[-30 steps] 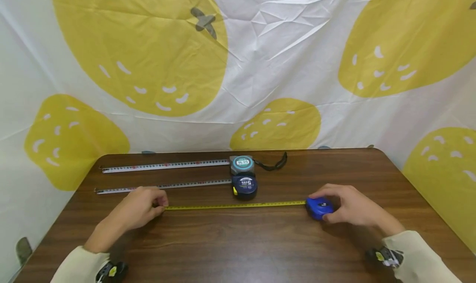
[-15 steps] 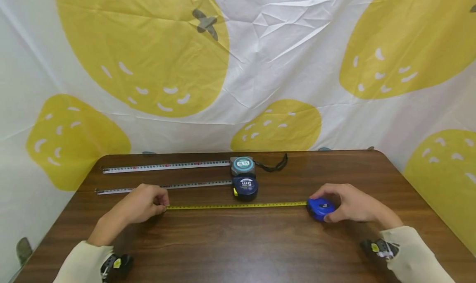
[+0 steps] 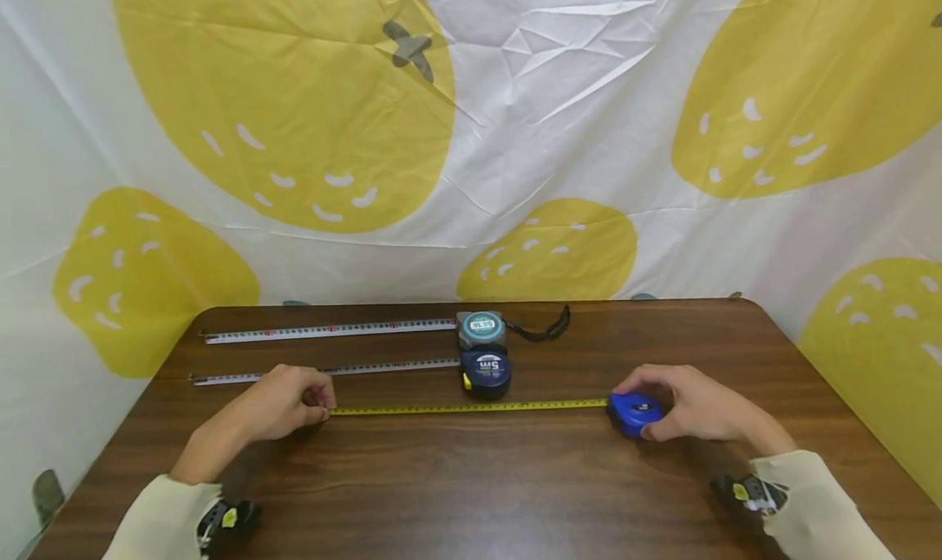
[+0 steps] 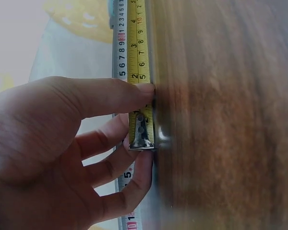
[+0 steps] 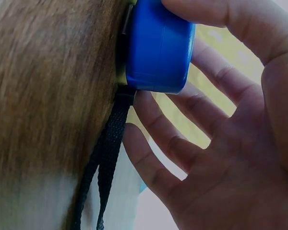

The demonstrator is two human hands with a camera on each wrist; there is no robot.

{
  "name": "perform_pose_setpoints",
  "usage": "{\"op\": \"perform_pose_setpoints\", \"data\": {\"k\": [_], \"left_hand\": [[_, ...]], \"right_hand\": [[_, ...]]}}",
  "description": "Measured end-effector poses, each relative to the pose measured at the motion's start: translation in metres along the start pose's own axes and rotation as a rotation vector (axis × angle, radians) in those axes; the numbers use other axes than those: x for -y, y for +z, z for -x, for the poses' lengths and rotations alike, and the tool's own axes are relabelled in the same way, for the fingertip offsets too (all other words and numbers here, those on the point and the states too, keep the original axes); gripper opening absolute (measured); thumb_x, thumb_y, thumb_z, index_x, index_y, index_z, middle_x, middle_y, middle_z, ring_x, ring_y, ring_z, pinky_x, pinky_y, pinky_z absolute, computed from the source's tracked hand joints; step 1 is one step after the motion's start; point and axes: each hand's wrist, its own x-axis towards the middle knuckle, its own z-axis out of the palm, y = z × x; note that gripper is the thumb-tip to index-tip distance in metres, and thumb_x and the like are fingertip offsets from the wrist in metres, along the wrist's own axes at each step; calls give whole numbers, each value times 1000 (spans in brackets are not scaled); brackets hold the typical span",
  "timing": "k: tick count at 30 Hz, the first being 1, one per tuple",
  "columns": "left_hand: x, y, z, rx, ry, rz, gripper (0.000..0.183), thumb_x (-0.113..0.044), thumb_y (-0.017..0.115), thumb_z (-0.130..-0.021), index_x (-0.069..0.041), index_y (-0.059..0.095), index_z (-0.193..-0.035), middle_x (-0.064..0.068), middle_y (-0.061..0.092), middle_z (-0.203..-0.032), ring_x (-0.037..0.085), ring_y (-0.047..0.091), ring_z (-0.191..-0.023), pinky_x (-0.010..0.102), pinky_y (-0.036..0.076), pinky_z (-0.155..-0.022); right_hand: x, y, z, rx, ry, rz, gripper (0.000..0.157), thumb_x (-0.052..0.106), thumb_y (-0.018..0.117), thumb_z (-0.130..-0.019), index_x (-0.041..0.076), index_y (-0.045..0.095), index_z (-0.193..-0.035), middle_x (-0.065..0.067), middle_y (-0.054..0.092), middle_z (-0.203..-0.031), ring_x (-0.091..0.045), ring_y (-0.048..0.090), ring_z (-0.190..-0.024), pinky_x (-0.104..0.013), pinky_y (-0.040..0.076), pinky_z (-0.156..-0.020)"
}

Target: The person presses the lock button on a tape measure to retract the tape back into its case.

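Observation:
A blue tape measure point(image 3: 634, 414) lies toward the right of the table, its yellow blade point(image 3: 471, 408) drawn out straight to the left. My right hand point(image 3: 695, 405) grips the blue case between thumb and fingers; a black wrist strap point(image 5: 108, 148) hangs from it in the right wrist view. At the blade's far left end, my left hand point(image 3: 275, 405) pinches the yellow tape just behind its metal end hook point(image 4: 141, 136), thumb on top near the first markings, fingers underneath.
Behind the yellow blade lie a dark blue tape measure point(image 3: 486, 372) and a grey-teal one point(image 3: 481, 329), touching, with white blades point(image 3: 331, 329) extended left. A black strap point(image 3: 545, 327) trails from the grey-teal one. A lemon-print cloth point(image 3: 412, 257) hangs behind the wooden table point(image 3: 471, 486).
Both hands keep their hold on the yellow blade and the blue case. The whole head view has shifted very slightly; the tape measures stay in place relative to each other.

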Motion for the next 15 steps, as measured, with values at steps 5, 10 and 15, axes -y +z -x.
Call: {"op": "perform_pose_setpoints", "data": {"k": [5, 10, 15], "left_hand": [[1, 0, 1, 7, -15, 3, 18, -3, 85, -93, -18, 75, -91, -13, 66, -86, 5, 60, -78, 32, 54, -70], [3, -2, 2, 1, 1, -4, 16, -6, 88, -92, -17, 76, -94, -12, 67, -90, 6, 63, -82, 34, 57, -73], [9, -3, 5, -8, 24, -6, 18, -6, 90, -89, -17, 78, -96, -12, 70, -94, 9, 66, -87, 37, 59, -78]], "right_hand": [[-1, 0, 0, -15, -10, 35, 54, 19, 96, -81, 16, 74, -130, 3, 74, -125, -18, 65, -110, -35, 55, -94], [-4, 1, 2, -41, -41, 74, 58, 21, 98, -79, 14, 72, -131, 3, 75, -123, -14, 66, -110, -33, 54, -94], [-5, 5, 0, -57, -97, 95, 71, 29, 102, -77, 10, 70, -136, -3, 75, -128, -16, 67, -115, -34, 55, -96]]}}
